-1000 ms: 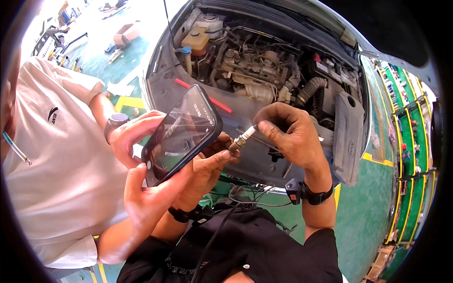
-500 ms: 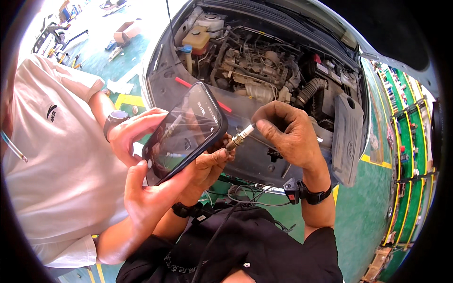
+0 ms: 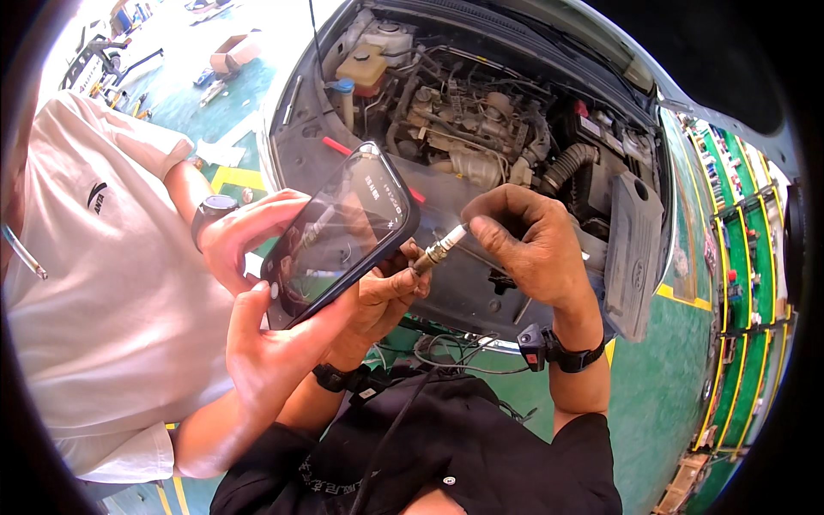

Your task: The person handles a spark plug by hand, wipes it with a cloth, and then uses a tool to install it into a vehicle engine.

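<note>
A spark plug (image 3: 440,246), white ceramic at the upper end and dulled metal below, sits tilted between my hands. My left hand (image 3: 384,299) grips its metal end from below, partly hidden behind a dark phone (image 3: 333,242). My right hand (image 3: 532,253) has thumb and index finger closed on the white tip. A co-worker in a white T-shirt (image 3: 112,292) stands at my left and holds the phone with both hands (image 3: 262,339), screen up, just beside the plug; the screen seems to show a live picture.
Beyond the hands lies an open car engine bay (image 3: 472,129), with a red bar (image 3: 336,146) on its front panel and a loose grey cover (image 3: 631,266) at right. Cables (image 3: 455,360) hang below the bumper. Green-and-yellow shelving (image 3: 742,283) stands far right; a cardboard box (image 3: 232,53) lies on the floor.
The co-worker's phone has shifted a little upward and to the right, toward the plug. My hands and the spark plug stay almost in the same place.
</note>
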A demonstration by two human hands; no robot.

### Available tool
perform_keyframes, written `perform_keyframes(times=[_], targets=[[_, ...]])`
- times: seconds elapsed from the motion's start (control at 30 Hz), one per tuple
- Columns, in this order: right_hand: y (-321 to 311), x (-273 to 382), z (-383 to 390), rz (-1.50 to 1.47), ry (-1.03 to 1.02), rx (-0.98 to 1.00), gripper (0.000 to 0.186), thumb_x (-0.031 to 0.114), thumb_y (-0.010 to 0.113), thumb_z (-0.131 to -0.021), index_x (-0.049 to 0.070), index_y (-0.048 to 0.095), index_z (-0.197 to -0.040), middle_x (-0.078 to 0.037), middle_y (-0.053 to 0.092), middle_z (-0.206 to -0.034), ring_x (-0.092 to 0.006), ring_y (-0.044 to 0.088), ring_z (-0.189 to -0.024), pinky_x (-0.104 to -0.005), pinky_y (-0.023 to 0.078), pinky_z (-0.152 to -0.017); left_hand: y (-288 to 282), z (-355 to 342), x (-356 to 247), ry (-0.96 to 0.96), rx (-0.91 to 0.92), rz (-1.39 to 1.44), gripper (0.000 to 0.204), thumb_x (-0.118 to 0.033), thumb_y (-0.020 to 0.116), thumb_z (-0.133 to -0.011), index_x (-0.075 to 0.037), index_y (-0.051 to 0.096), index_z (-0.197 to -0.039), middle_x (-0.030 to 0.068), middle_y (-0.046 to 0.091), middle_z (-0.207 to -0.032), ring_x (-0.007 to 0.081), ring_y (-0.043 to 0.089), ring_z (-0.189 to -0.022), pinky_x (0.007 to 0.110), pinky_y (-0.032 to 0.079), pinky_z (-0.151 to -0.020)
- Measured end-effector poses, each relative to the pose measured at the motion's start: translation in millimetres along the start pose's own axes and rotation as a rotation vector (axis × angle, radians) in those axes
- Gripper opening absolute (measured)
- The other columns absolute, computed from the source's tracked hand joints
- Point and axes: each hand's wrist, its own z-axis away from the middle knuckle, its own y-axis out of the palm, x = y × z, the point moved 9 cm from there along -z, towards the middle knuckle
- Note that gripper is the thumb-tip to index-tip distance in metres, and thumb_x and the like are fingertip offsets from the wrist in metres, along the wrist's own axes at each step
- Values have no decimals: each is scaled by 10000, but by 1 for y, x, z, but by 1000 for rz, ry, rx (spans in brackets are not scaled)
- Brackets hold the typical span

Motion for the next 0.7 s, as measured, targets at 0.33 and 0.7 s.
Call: perform_keyframes(times=[0.33,0.7], targets=[[2,-2,-1,-28,2,-11,151,120,677,-885,0,698,-974,-25,683,-846,-74,573,-783,-242,468,-723,-1,0,-1,-13,20,17,299,-82,731,-880,-57,553,-1119,86,624,-923,180,596,-829,261,462,-702],[3,-2,-1,-22,-20,-24,165,136,675,-880,15,712,-986,-58,694,-826,-94,577,-748,-260,470,-696,0,0,-2,-4,19,22,306,-83,742,-872,-59,557,-1114,70,629,-931,176,600,-838,260,464,-706]])
